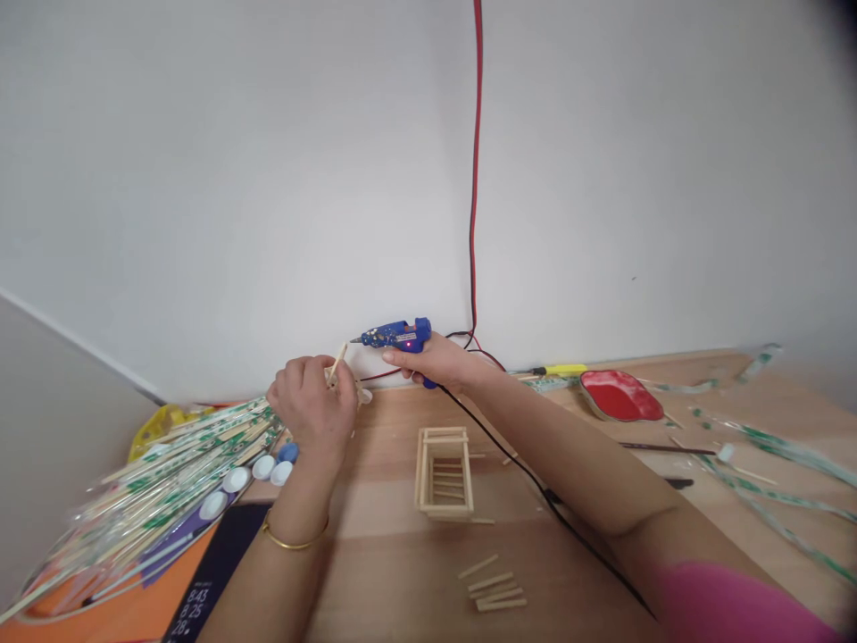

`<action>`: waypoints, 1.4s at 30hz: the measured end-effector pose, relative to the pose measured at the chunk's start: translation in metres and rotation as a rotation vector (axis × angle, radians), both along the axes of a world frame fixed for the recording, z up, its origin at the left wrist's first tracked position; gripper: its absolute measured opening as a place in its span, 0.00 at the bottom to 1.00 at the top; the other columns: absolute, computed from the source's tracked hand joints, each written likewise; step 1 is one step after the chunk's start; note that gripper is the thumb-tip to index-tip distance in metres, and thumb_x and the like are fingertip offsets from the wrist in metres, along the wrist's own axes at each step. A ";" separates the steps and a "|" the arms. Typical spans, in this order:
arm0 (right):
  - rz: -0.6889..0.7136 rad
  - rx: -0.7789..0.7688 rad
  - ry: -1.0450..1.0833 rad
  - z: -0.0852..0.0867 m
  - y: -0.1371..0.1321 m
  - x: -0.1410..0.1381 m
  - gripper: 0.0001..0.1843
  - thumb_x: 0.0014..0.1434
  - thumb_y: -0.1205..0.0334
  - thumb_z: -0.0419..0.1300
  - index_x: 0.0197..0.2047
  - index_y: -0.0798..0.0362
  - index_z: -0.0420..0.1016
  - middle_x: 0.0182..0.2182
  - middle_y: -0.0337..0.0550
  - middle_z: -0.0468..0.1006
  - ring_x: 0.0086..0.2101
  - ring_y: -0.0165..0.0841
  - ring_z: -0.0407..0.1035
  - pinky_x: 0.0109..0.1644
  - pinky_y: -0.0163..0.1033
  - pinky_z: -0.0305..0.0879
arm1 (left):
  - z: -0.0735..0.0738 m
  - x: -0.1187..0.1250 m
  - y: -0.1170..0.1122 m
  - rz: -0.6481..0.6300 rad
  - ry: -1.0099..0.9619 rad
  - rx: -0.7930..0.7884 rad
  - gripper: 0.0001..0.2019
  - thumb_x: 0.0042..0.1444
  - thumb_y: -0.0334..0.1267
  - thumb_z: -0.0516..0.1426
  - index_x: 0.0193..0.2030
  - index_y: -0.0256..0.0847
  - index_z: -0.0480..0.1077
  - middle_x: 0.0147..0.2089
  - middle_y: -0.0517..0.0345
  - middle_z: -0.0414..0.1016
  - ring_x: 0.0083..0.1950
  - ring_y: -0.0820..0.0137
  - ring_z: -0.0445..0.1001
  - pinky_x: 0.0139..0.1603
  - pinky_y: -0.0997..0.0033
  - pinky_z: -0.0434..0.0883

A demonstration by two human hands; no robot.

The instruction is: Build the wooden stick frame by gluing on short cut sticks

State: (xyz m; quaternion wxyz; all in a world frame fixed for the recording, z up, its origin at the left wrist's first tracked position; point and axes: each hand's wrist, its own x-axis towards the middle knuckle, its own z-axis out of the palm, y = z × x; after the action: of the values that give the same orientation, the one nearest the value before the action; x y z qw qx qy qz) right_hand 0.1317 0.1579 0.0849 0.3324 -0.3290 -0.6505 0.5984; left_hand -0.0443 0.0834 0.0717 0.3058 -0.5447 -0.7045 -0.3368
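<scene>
My right hand (435,357) is wrapped round the handle of a blue hot glue gun (395,336), whose small red light shows. The gun's nozzle points left, close to the upper end of a short wooden stick (339,357). That stick is pinched in the fingers of my left hand (313,397), tilted upward. Below and between my hands, an open box frame of stacked wooden sticks (421,469) stands on the table. Several short cut stick pieces (495,585) lie loose in front of it.
Wrapped chopsticks (201,464) are heaped at the left beside white caps (236,480) and a dark phone (214,572). At the right lie a red dish (621,396), a yellow-handled tool (564,369) and torn wrappers (769,442). The black cord (495,446) runs under my right arm.
</scene>
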 end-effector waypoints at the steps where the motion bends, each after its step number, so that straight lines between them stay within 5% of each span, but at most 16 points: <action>1: -0.006 -0.003 -0.009 0.001 0.000 -0.001 0.23 0.47 0.45 0.66 0.40 0.52 0.75 0.19 0.34 0.67 0.17 0.22 0.56 0.18 0.28 0.51 | 0.000 0.000 0.000 -0.002 -0.001 0.004 0.12 0.58 0.43 0.52 0.37 0.38 0.72 0.39 0.47 0.73 0.42 0.57 0.68 0.42 0.61 0.57; 42: -0.028 0.065 -0.050 0.000 0.000 -0.007 0.19 0.50 0.44 0.63 0.27 0.52 0.67 0.14 0.31 0.61 0.16 0.24 0.55 0.17 0.29 0.50 | 0.000 -0.001 -0.001 -0.050 0.007 0.015 0.10 0.57 0.42 0.52 0.37 0.38 0.71 0.38 0.48 0.72 0.41 0.58 0.68 0.41 0.62 0.58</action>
State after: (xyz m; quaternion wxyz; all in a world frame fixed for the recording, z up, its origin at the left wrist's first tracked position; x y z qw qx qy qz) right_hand 0.1244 0.1582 0.0850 0.3349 -0.3421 -0.6731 0.5636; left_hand -0.0458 0.0823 0.0719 0.3037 -0.5610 -0.6871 -0.3477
